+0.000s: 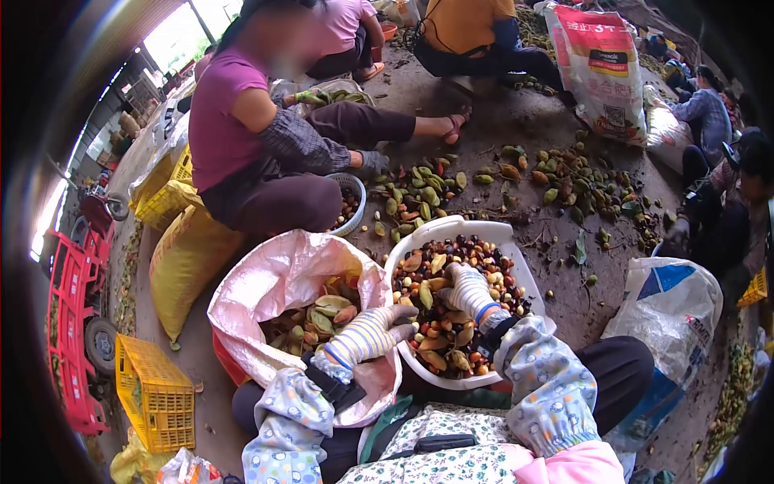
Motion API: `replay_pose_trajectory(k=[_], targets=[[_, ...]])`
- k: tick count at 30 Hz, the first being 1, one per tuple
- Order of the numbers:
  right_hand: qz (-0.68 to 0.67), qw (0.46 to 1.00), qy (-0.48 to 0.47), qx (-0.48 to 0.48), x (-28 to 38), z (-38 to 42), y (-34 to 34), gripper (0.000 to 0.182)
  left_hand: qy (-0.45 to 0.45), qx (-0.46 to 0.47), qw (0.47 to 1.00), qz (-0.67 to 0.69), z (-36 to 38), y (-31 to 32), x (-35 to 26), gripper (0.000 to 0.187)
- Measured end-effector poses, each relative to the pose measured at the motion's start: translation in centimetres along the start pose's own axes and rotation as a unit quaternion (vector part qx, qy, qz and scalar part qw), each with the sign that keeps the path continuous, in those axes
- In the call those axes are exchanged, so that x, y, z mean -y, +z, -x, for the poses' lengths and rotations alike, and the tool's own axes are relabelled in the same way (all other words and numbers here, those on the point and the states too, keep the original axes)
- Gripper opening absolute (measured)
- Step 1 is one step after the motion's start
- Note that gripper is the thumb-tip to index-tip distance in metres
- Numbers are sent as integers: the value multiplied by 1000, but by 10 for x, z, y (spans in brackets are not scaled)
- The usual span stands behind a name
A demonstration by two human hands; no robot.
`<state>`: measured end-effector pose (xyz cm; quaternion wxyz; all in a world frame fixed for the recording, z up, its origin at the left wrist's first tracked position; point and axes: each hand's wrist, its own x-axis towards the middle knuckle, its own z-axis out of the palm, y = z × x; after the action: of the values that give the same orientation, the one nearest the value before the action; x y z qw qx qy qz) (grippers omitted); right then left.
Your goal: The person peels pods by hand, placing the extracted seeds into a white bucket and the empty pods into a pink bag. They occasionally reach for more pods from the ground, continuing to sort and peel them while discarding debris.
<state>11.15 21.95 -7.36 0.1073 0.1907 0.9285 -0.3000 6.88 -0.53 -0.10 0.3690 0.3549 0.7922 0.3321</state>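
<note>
A white plastic basin (pixel 528 266) in front of me holds shiny brown, dark and cream seeds (pixel 500 274) mixed with split husks (pixel 434 343). My right hand (pixel 468 292), in a striped knit glove, reaches into it with bent fingers low among the seeds; whatever they pinch is hidden. To the left stands an open pinkish-white woven sack (pixel 258 278) with green and brown husks (pixel 322 313) inside. My left hand (pixel 367 335), gloved alike, lies over the sack's right edge beside the basin's rim. Its fingers are stretched out and apart, with nothing visible in them.
Green and brown fruits (pixel 423 189) lie heaped on the floor ahead. A person in a purple shirt (pixel 230 121) sits there beside a round basket (pixel 355 210). A yellow crate (pixel 157 395) and red cart (pixel 76 331) are left; a white-and-blue sack (pixel 669 323) is right.
</note>
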Motion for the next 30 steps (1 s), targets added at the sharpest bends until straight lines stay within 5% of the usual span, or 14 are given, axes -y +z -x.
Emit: replay_pose_trajectory(k=[4,6,8,13,17,18,21,25,30], targets=[[-239,968,-71,2,-5,-8,6,47,-30,20,999,26,-14,9,31,42],[-514,847,-128,53,17,11,0,49,-77,-30,979,187,-21,16,36,47],[-446,871,-205,10,33,17,13,57,-113,-70,915,382,-26,14,29,47],[-237,935,-263,-6,74,56,-3,70,-81,-93,867,482,-15,8,5,31],[-556,788,-211,157,69,53,-2,67,-51,-19,851,523,-12,7,18,33],[-642,722,-175,192,66,55,-3,52,-48,-16,848,527,-11,7,15,34],[-603,771,-101,177,58,58,-21,37,-4,-17,853,522,-12,10,9,42],[-706,684,-88,158,44,43,-6,41,-23,-52,878,476,-11,9,10,41],[-667,731,-70,126,60,45,-12,31,4,-92,862,499,-16,11,14,42]])
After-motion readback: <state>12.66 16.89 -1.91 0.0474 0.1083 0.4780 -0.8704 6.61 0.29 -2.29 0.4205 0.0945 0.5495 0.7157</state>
